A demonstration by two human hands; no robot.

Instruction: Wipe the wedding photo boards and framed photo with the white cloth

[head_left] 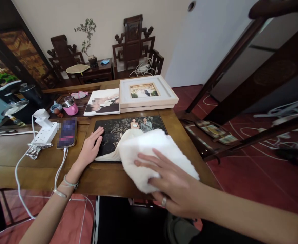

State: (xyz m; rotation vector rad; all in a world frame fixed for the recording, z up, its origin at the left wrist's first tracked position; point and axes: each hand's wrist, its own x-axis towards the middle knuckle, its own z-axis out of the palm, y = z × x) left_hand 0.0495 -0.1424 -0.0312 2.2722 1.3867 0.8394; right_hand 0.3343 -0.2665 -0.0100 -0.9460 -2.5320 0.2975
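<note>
A dark wedding photo panel [110, 130], possibly an album cover, lies on the wooden table and shows a couple with a long white dress train. At its left edge my left hand [91, 144] rests flat, fingers stretched out. A fluffy white cloth [141, 145] covers the panel's lower right part and reaches past it over the table. My right hand [169, 181] has hold of this cloth, fingers bent and pressed into it; a ring shows on one finger. What lies under the cloth is hidden.
Behind the panel are a framed photo in a pale box [149, 105] and a white-edged photo board [101, 110]. To the left are a phone [66, 134] on a charging cable, a power strip [47, 133] and a pink cup [70, 108]. The wooden table [108, 183] ends at the right.
</note>
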